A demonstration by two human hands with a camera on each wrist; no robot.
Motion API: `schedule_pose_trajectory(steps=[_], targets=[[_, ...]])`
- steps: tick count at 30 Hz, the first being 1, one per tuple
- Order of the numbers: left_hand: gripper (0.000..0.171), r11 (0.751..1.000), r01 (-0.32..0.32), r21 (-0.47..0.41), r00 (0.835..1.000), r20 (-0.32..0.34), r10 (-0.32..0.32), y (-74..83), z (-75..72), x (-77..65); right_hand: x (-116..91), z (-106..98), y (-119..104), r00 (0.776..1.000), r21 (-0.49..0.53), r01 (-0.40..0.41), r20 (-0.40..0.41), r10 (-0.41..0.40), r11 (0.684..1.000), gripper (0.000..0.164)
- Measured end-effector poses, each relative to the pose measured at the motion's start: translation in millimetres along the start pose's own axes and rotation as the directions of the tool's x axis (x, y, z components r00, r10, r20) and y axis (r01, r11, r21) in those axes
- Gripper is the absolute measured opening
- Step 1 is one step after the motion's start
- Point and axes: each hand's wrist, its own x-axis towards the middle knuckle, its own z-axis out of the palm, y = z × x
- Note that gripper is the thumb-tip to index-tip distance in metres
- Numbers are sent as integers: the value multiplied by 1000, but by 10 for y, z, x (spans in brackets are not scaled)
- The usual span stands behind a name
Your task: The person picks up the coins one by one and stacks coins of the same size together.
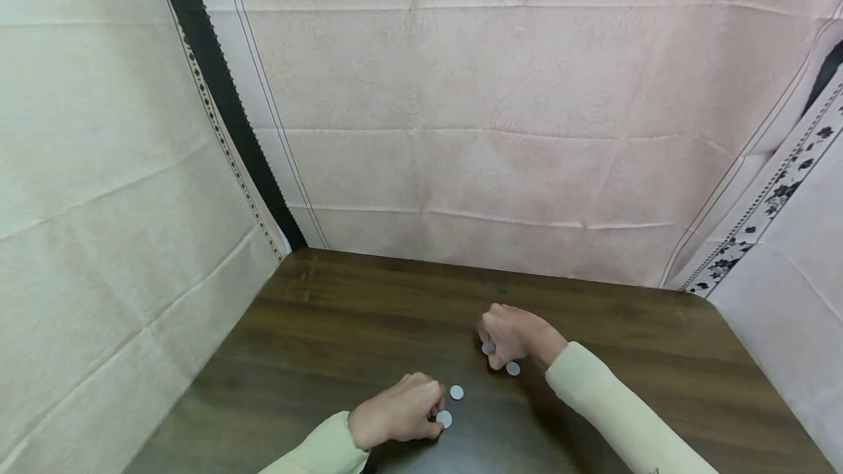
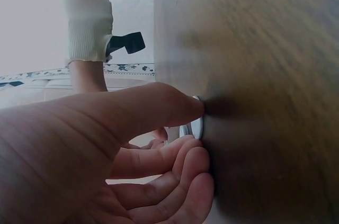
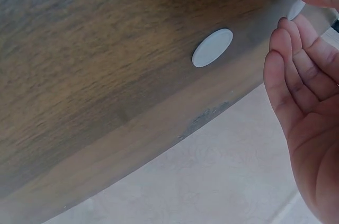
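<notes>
Where the dark wood-grained counter (image 1: pixel 276 342) is bordered on the left, one pale cloth (image 1: pixel 99 130) is hung, and it is parted by a dark strip (image 1: pixel 230 115) from a second, the back cloth (image 1: pixel 494 130). Two arms in pale sleeves are reached over the counter, and four white discs are counted in all. At the left, the left sleeve (image 1: pixel 329 448) is followed by the left hand (image 1: pixel 403 409), by whose thumb and forefinger the first disc (image 1: pixel 446 419) is gripped at its edge, close against the counter; part of the disc is covered by the fingers. Just beside that grip, towards the back of the counter, the second disc (image 1: pixel 456 392) is laid flat. Farther right, the third disc (image 1: pixel 488 348) is pinched between the thumb and fingers of the right hand (image 1: pixel 516 331), and it too is partly hidden by them. The fourth disc (image 1: pixel 513 368) is laid on the counter, just beside the right hand on its near side. By the right sleeve (image 1: pixel 612 397) the counter to the right of that disc is crossed. At the far right, a third, the right cloth (image 1: pixel 803 254), is edged with one flowered border (image 1: pixel 751 229).
</notes>
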Motion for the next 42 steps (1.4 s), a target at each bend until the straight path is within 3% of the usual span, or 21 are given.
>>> schedule_pose_trajectory(steps=[23, 31, 42], targets=[[19, 1000, -14, 8, 1000, -8, 14, -19, 17, 3, -172, 130, -247, 992, 23, 121, 14, -122, 992, 17], [20, 1000, -10, -27, 1000, 5, 10, -31, 13, 13, -209, 178, -368, 983, 22, 181, -15, -180, 983, 11], [16, 998, 6, -61, 999, 36, -3, -28, 1, 11, -267, 218, -510, 980, 4, 194, -40, -194, 981, 14]])
